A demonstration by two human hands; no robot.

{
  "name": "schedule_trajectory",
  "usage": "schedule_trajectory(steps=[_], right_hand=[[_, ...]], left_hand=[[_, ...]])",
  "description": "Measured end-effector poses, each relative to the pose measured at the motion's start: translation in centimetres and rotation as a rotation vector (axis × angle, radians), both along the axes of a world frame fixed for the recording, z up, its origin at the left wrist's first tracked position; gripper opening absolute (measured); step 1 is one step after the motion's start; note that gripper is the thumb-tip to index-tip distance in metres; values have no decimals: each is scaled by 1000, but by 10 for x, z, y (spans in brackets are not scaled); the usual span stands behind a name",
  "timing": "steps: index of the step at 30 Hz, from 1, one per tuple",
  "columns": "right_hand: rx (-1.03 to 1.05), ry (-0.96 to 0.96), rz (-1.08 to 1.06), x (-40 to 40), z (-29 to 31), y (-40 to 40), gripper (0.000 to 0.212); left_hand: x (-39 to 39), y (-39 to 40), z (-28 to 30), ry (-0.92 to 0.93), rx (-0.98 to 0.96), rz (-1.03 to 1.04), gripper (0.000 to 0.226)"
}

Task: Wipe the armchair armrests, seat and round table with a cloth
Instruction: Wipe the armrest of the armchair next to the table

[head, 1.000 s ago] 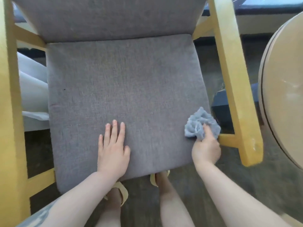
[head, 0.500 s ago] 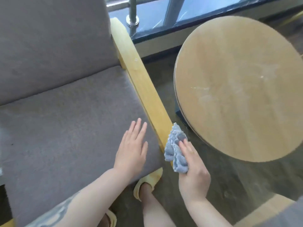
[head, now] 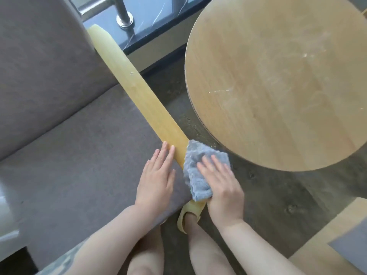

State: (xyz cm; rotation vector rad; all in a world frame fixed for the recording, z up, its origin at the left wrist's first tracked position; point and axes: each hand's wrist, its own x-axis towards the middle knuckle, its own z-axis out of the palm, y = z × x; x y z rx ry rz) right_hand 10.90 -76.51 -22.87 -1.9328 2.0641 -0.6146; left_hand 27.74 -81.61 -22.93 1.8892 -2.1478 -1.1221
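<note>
A grey-blue cloth (head: 195, 165) lies over the near end of the armchair's yellow wooden right armrest (head: 139, 96). My right hand (head: 220, 185) presses flat on the cloth and holds it against the wood. To its left, my left hand (head: 156, 179) rests flat on the grey fabric seat (head: 79, 165), fingers together and fingertips touching the armrest's inner edge. The round wooden table (head: 288, 80) stands to the right of the armrest, with faint pale smears on its top.
The grey backrest (head: 43, 66) rises at the upper left. A metal railing post (head: 124, 16) stands on a dark sill behind the chair. Another pale wooden piece of furniture (head: 337, 241) is at the lower right. My feet in yellow slippers (head: 190, 215) stand on the dark floor.
My right hand has brought the cloth from beside the armrest's end onto its top and flattened over it. My left hand slid right up to the armrest. The view shifted slightly closer.
</note>
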Motion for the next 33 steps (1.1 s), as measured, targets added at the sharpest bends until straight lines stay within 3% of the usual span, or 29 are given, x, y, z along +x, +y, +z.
schedule_trajectory(steps=[4,10,15,17,21,26,31,33], right_hand=[[61,-12,40,12,-11,43,44],[159,-69,-237,49,-6,-10,53],[132,-4,121,40,-2,10,43],[129,3,82,25,1,19,46],[174,-67,-203,55,0,-13,54],[122,-26,75,68,0,-3,47],[190,-98,-369,42,-2,-28,69],[189,-74,-327,66,-9,-53,62]], left_hand=[[-4,-1,0,-8,19,-2,57],[9,-2,-8,-94,-66,-100,59],[31,-17,-11,-154,-141,-284,64],[41,-27,-10,-156,-154,-366,61],[51,-39,-9,-103,-156,-450,57],[62,-49,-8,-125,-188,-548,59],[70,-81,-11,-136,-237,-580,55],[69,-98,-15,-150,-245,-527,58]])
